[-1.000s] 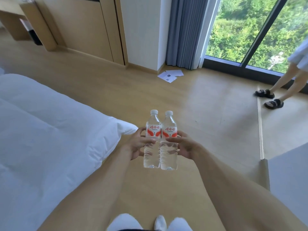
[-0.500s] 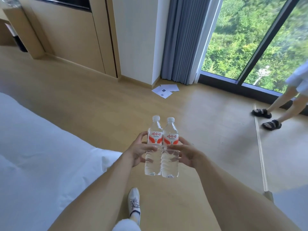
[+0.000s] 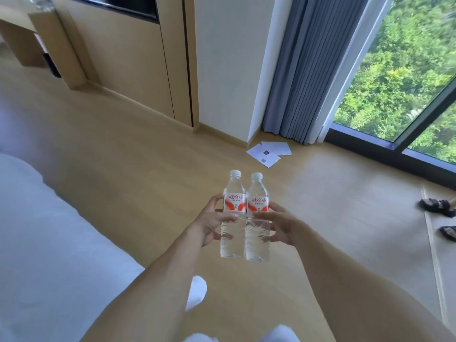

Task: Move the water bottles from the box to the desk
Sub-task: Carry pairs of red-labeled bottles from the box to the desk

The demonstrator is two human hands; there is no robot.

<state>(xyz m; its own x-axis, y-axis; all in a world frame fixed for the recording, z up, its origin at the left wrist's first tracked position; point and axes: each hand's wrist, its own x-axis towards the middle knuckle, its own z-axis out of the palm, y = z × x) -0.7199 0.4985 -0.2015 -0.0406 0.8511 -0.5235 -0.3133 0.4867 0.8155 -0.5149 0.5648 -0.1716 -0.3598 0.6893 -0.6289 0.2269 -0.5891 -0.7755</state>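
Note:
Two clear water bottles with white caps and red-and-white labels are held upright side by side in front of me. My left hand [image 3: 211, 222] grips the left bottle [image 3: 233, 240] around its middle. My right hand [image 3: 283, 224] grips the right bottle [image 3: 257, 243] the same way. The two bottles touch each other above the wooden floor. The wooden desk [image 3: 14, 30] shows at the top left corner, far from my hands. No box is in view.
A white bed [image 3: 49, 243] fills the left side. White papers [image 3: 269, 153] lie on the floor by a grey curtain [image 3: 311, 70]. Another person's sandalled feet [image 3: 436, 208] stand at the right edge, near a large window [image 3: 399, 77].
My view has swung left and forward across the room: the desk corner and wall cabinet have come closer, the person at the right has slid toward the edge. Both hands hold the bottles as before.

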